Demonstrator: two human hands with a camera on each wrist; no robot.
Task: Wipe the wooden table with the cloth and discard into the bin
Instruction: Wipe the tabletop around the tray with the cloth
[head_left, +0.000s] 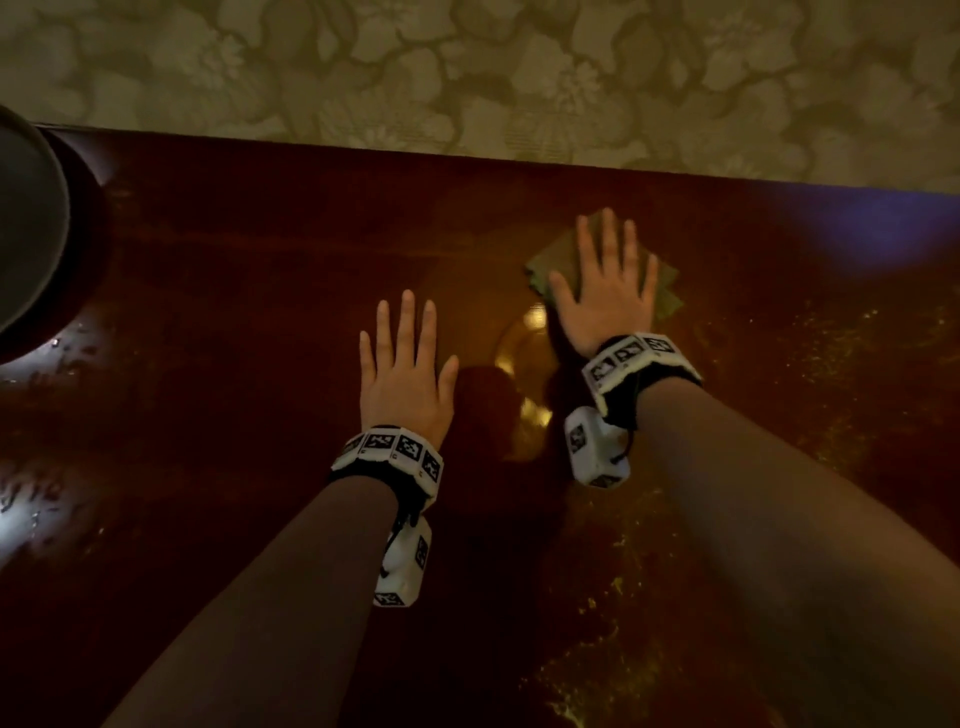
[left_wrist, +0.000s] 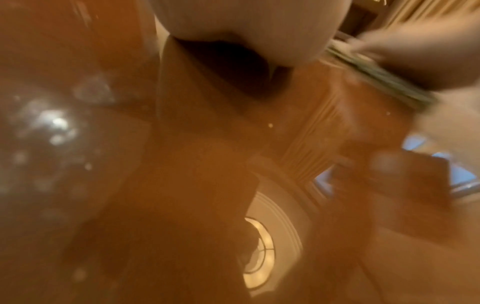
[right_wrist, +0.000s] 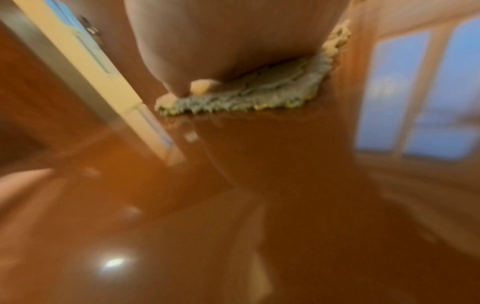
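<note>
A dark, glossy wooden table (head_left: 260, 322) fills the head view. A folded green cloth (head_left: 667, 291) lies on it right of centre, near the far edge. My right hand (head_left: 605, 283) presses flat on the cloth with straight, spread fingers. In the right wrist view the palm (right_wrist: 233, 41) covers most of the cloth (right_wrist: 259, 92). My left hand (head_left: 408, 364) rests flat on the bare wood to the left of the cloth, fingers straight, holding nothing. The left wrist view is blurred; the cloth edge (left_wrist: 376, 76) shows at its upper right. No bin is recognisable.
Yellowish crumbs or powder (head_left: 841, 353) are scattered over the right part of the table and toward the near right (head_left: 597, 634). A dark round object (head_left: 26, 228) stands at the far left edge. Patterned carpet (head_left: 467, 73) lies beyond the table's far edge.
</note>
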